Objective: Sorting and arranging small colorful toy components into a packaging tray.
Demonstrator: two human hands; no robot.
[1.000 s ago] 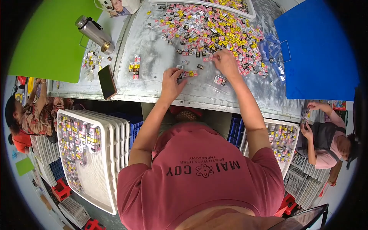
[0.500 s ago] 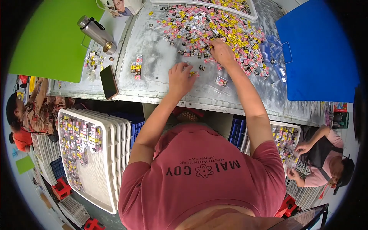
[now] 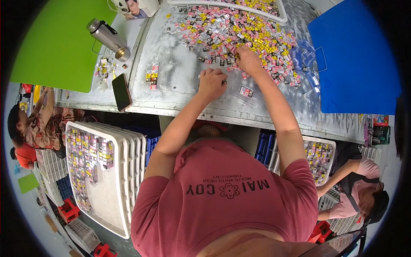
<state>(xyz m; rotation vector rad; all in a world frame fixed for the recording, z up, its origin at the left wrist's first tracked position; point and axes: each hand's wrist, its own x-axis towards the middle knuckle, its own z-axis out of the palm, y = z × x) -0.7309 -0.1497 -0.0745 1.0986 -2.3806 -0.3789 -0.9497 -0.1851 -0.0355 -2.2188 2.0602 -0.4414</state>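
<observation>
A wide heap of small printed blocks (image 3: pixel 222 32) in pink, yellow, black and white covers the far part of the worn grey table (image 3: pixel 180 96). My left hand (image 3: pixel 212 84) rests near the front of the heap, fingers curled down around a small black block (image 3: pixel 224 81) at their tips. To its right, my right hand (image 3: pixel 249 61) reaches into the heap's near edge with fingers bent together; what they pinch is hidden. Between my forearms lies a clear plastic case (image 3: pixel 247 92) with a few blocks in it. A neat strip of blocks (image 3: pixel 152 76) sits to the left.
A phone (image 3: pixel 121 92) and an uncapped steel flask (image 3: pixel 107 36) are at the left. Clear blue-tinted plastic pieces (image 3: pixel 304 58) lie right of the heap, beside a blue board (image 3: pixel 355 60). A white tray (image 3: pixel 280 18) stands behind. Stacked trays (image 3: pixel 113 205) and co-workers flank me.
My left hand has shifted right and come down over the loose black block. My right hand has moved slightly nearer at the heap's edge. The co-worker at right has leaned lower.
</observation>
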